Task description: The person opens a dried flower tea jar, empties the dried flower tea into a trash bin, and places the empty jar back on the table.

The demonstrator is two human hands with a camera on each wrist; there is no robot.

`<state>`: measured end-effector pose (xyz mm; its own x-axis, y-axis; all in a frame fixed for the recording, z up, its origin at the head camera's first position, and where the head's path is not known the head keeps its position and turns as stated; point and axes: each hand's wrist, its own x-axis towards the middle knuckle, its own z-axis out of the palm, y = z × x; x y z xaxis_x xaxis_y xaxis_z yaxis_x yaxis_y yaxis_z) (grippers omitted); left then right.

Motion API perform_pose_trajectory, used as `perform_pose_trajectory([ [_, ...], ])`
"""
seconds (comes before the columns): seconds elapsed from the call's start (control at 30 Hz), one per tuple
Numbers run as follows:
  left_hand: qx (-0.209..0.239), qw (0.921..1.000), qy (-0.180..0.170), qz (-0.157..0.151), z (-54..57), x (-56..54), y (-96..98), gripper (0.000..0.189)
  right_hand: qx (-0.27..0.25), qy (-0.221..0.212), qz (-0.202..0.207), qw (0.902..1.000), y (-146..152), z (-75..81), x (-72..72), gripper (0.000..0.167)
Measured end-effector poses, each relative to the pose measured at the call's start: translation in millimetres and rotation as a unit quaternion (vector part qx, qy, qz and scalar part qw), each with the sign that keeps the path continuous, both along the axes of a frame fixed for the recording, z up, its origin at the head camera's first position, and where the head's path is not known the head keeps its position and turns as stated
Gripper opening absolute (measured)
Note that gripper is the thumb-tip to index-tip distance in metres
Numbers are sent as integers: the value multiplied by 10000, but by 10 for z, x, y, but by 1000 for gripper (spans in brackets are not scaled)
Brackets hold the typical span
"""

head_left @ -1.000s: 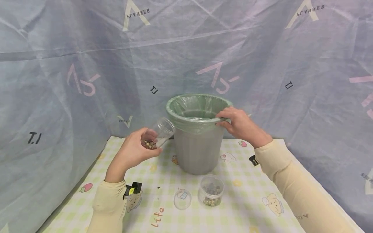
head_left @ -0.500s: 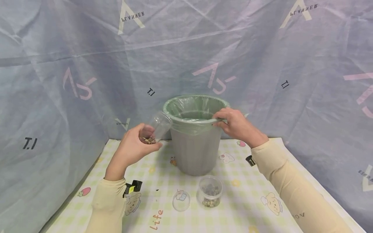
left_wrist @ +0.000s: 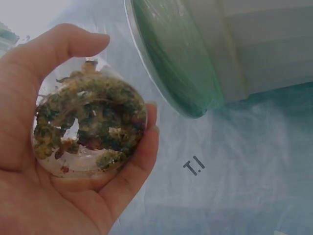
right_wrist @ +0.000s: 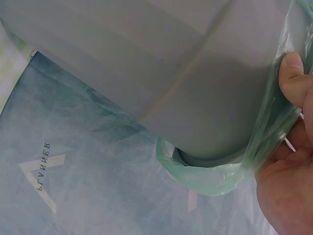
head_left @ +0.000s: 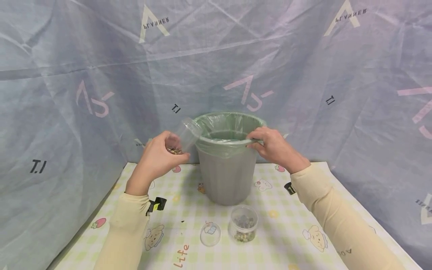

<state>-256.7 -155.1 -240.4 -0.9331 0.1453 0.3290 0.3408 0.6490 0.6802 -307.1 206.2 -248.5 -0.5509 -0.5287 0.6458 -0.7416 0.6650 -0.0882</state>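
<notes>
My left hand [head_left: 160,155] grips a clear plastic jar [head_left: 189,131], tilted with its mouth toward the bin's left rim. Dried bits, greenish and brown [left_wrist: 93,117], lie at the jar's base, seen through its bottom in the left wrist view. A grey trash bin [head_left: 227,176] stands on the table, lined with a green plastic bag [head_left: 222,148] folded over the rim. With thumb and fingers my right hand [head_left: 271,144] pinches the bin's right rim and the bag; in the right wrist view the thumb [right_wrist: 292,73] presses the bag from outside.
In front of the bin stands a second clear jar [head_left: 244,225] with similar dried bits inside. A round clear lid [head_left: 210,234] lies to its left. The checked tablecloth [head_left: 270,243] covers the table, and a grey-blue cloth [head_left: 162,75] hangs behind and at the sides.
My left hand has raised the jar, and its mouth now reaches up to the bin's rim. The right hand keeps its hold on the rim.
</notes>
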Motion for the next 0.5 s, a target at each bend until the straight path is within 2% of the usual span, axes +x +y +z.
perform_pose_trajectory([
  [0.23,-272,9996,25,45,127,-59,123,61,-35,16,20,10000,6,-8,-6,15],
  [0.5,-634,9973,336,158,275,-154,253,58,-52,-111,-83,9999,-1,-17,11,16],
])
